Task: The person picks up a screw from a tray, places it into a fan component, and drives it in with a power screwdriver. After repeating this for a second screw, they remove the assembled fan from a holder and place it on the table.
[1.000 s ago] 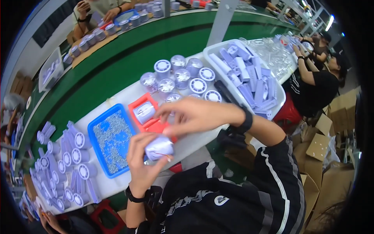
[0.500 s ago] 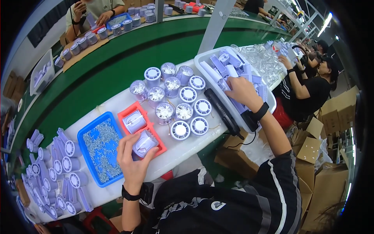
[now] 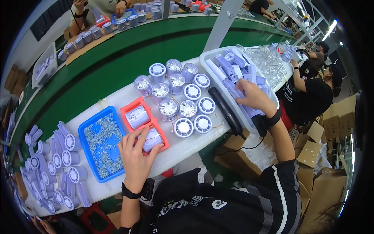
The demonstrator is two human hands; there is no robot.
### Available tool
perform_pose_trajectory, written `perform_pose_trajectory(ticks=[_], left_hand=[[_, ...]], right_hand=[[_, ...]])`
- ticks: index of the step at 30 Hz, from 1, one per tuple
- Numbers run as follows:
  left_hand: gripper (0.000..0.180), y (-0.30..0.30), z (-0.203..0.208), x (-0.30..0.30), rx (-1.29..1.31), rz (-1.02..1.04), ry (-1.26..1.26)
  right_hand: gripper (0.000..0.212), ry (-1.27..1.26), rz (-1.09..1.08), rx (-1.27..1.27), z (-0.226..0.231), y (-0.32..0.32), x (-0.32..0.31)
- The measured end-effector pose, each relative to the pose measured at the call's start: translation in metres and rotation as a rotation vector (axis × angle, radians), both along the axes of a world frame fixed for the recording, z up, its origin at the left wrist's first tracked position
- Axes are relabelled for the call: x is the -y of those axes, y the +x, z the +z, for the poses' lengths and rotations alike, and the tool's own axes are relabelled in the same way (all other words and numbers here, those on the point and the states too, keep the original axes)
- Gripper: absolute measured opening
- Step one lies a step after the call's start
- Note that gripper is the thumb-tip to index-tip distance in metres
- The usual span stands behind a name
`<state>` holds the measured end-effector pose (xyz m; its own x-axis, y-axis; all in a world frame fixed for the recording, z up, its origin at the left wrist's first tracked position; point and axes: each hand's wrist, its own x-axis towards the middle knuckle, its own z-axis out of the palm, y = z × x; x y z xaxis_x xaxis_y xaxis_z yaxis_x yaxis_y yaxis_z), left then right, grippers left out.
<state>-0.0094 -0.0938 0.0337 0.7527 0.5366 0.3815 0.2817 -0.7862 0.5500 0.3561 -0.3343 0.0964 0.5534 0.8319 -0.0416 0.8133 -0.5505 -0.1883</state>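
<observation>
My left hand (image 3: 136,158) has its thumb and fingers closed round a lilac cylindrical housing (image 3: 152,140), which sits in the near pocket of a red two-pocket holder (image 3: 128,121). Another lilac housing (image 3: 137,117), with a thin wire across it, lies in the far pocket. Over to the right, my right hand (image 3: 255,95) reaches into a white bin (image 3: 208,64) of lilac handle-shaped parts (image 3: 223,61). Its thumb and forefinger are apart, close to the parts, and nothing shows as gripped. Parts under the fingers are partly hidden.
Left of the holder stands a blue tray (image 3: 87,156) of small screws. Several round fan units (image 3: 168,108) fill the middle. A black electric screwdriver (image 3: 226,113) lies along the bin. Assembled lilac units (image 3: 70,158) crowd the left end. A green conveyor (image 3: 113,74) runs behind; co-workers sit beyond.
My left hand has lowered the housing, which was tilted, into the holder's near pocket. My right hand has shifted over the bin, its fingers more apart. The whole view has moved slightly.
</observation>
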Motion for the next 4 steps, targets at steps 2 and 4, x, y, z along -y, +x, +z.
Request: perform_pose_trajectory(ticks=[2,4], left_hand=[[0.06,-0.0014,0.0052,0.0008,-0.014,-0.016,-0.078],[0.059,-0.0052,0.0042,-0.0016,0.021,-0.057,-0.107]], right_hand=[[0.051,-0.037,-0.125,-0.039,0.0002,-0.0152,-0.0127],[0.063,-0.123,-0.159,-0.069,0.0071,-0.0158,-0.0162]])
